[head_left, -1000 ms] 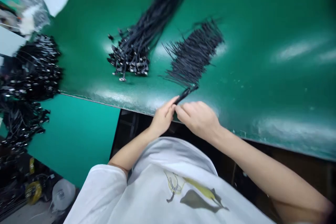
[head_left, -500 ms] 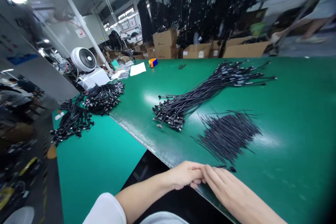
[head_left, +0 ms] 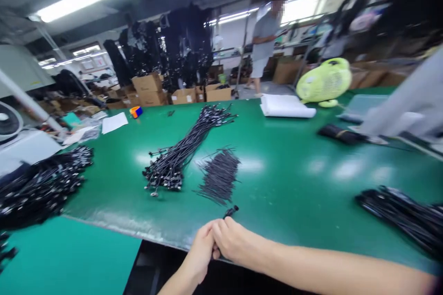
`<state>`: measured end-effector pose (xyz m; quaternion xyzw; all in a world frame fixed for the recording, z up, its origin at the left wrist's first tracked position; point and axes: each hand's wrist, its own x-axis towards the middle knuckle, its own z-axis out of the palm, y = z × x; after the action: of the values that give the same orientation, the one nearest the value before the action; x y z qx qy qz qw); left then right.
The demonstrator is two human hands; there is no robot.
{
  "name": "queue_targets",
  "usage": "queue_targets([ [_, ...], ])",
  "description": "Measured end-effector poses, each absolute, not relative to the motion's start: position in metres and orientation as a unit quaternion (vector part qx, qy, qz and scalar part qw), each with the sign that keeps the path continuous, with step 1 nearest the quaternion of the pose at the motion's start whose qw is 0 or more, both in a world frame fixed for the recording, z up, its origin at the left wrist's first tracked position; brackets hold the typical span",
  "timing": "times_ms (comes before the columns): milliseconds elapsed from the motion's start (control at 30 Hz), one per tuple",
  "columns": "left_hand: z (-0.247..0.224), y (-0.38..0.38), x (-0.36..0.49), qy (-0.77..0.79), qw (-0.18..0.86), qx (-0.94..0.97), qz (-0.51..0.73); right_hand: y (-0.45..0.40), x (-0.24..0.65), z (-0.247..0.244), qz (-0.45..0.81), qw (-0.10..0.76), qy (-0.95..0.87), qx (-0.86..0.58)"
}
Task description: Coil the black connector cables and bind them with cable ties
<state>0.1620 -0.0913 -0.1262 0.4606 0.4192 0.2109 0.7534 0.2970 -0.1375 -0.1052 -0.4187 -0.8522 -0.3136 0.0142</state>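
My left hand and my right hand meet at the near edge of the green table, fingers closed against each other. Out of the top of the joined hands sticks the black end of a cable; the rest of it is hidden by my fingers. Just beyond lies a flat pile of thin black ties. Left of that pile, a long bundle of black cables with connectors on its ends stretches away across the green tabletop.
More black cables are heaped at the left, and another bundle lies at the right edge. Farther back are a blue-orange tape roll, white paper and a yellow-green fan. A person stands behind the table.
My view has swung to the right, bringing the yellow-green fan and right-hand bundle into sight. My right hand, stretched out flatter before, is now curled in against my left.
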Motion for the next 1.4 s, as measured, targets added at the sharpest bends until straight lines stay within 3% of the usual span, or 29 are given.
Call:
queue_targets([
  [233,-0.112,-0.093,0.174,0.447,0.784,0.364,0.231,-0.144,0.291,-0.103,-0.284,-0.04,-0.839,-0.462],
  [367,-0.104,-0.094,0.179,0.45,0.783,0.347,0.252,-0.143,0.293,-0.099,-0.248,-0.03,-0.838,-0.484],
  [567,-0.111,-0.083,0.183,0.421,0.799,0.314,0.291,-0.12,0.312,-0.089,0.145,0.144,-0.745,-0.635],
  [667,-0.115,-0.073,0.179,0.423,0.765,0.34,0.346,-0.117,0.314,-0.094,0.204,0.223,-0.682,-0.666],
  [767,-0.117,-0.067,0.168,0.414,0.662,0.503,0.372,-0.118,0.313,-0.104,0.289,0.287,-0.61,-0.68],
  [900,-0.121,-0.068,0.153,0.316,0.474,0.77,0.287,-0.124,0.322,-0.106,0.349,0.356,-0.536,-0.681],
  [1000,-0.126,-0.064,0.155,0.283,0.452,0.815,0.225,-0.134,0.328,-0.096,0.346,0.394,-0.53,-0.666],
  [1100,-0.123,-0.054,0.162,0.35,0.546,0.727,0.224,-0.143,0.324,-0.092,0.321,0.392,-0.591,-0.628],
  [1200,-0.109,-0.05,0.162,0.415,0.635,0.597,0.259,-0.143,0.319,-0.099,0.343,0.337,-0.655,-0.583],
  [1300,-0.098,-0.062,0.153,0.378,0.612,0.644,0.262,-0.133,0.322,-0.108,0.394,0.287,-0.641,-0.593],
  [1400,-0.102,-0.078,0.146,0.276,0.559,0.76,0.183,-0.125,0.334,-0.107,0.391,0.314,-0.594,-0.629],
])
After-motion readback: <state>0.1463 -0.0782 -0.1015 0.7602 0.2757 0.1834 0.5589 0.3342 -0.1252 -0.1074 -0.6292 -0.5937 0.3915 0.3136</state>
